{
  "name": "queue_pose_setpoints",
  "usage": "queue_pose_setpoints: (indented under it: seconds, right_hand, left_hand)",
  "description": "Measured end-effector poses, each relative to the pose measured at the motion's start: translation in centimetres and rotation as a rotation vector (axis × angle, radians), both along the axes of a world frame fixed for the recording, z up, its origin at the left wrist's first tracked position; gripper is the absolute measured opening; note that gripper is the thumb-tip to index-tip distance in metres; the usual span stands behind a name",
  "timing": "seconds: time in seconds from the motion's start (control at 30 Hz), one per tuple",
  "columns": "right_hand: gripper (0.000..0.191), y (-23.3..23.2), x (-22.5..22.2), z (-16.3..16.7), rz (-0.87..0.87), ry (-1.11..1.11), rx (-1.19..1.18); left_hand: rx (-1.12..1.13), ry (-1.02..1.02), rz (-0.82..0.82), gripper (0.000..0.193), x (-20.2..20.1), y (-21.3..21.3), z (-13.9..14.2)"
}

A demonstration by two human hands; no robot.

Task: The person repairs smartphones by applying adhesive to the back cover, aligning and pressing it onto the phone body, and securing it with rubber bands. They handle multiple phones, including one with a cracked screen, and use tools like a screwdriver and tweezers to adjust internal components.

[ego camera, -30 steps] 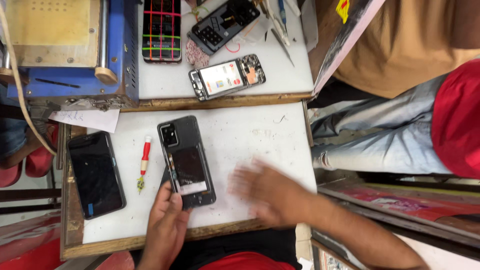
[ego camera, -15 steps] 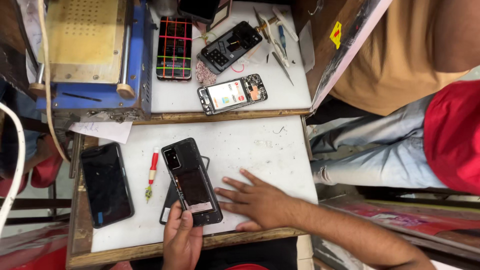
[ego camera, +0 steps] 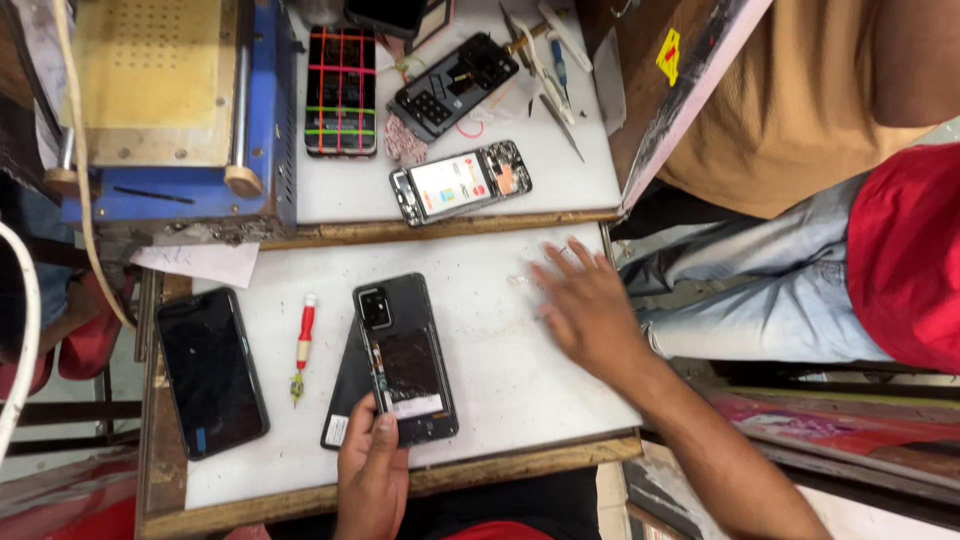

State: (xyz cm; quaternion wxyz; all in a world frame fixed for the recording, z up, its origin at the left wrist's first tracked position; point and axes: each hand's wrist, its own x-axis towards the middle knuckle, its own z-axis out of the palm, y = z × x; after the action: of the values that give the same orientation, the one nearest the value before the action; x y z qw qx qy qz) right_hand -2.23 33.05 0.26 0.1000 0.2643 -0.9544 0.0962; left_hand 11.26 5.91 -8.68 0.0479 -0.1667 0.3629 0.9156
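My left hand point(ego camera: 370, 472) grips the lower end of a dark phone point(ego camera: 405, 357) that lies back-up with its camera block at the top; a loose black back cover point(ego camera: 345, 395) sticks out from under it. My right hand point(ego camera: 588, 305) is spread flat, fingers apart, on the right part of the white work board point(ego camera: 480, 330), near its far right corner, holding nothing. A small red-handled screwdriver point(ego camera: 303, 345) lies left of the phone. Another black phone point(ego camera: 210, 372) rests screen-up at the board's left edge.
On the upper shelf lie an opened phone with its insides showing point(ego camera: 460, 182), a black frame part point(ego camera: 455, 85), a phone with red and green tape strips point(ego camera: 341, 92), tweezers and tools point(ego camera: 545, 50), and a blue machine point(ego camera: 170, 110). A seated person's legs point(ego camera: 780, 290) are to the right.
My right hand has slid from beside the phone up and to the right across the board. My left hand stays on the phone's lower end.
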Motion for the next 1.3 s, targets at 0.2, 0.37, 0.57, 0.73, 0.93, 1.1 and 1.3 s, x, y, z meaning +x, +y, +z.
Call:
queue_pose_setpoints:
  seconds: [0.2, 0.37, 0.57, 0.73, 0.93, 1.1, 1.3]
  right_hand:
    - [0.021, 1.5, 1.7, -2.0, -0.091, -0.095, -0.084]
    - [0.020, -0.2, 1.5, -1.1, -0.111, -0.086, -0.011]
    - [0.014, -1.9, 0.1, 0.3, -0.109, -0.272, 0.083]
    - [0.013, -3.3, -1.1, 1.6, -0.155, -0.516, 0.206]
    - [0.016, -4.6, -0.6, 2.3, -0.134, -0.528, 0.165]
    - [0.020, -7.8, 0.6, 2.8, -0.085, -0.464, 0.037]
    - [0.016, -16.5, 0.0, 3.1, 0.256, -0.022, -0.186]
  left_hand:
    - [-0.462, -0.046, -0.259, 0.043, -0.3, -0.3, 0.5]
    - [-0.676, 0.007, -0.397, 0.038, -0.3, -0.2, 2.1]
    - [-0.903, 0.303, -0.334, 0.031, -0.5, -0.4, 4.7]
    - [-1.030, 0.179, -0.388, 0.030, -1.0, -0.3, 6.4]
    - [-1.477, 0.223, -0.423, 0.037, -1.5, -0.8, 6.7]
    - [-1.691, 0.408, -0.187, 0.036, -0.3, -3.0, 6.7]
    - [-1.856, 0.477, -0.124, 0.045, 0.3, -5.4, 8.1]
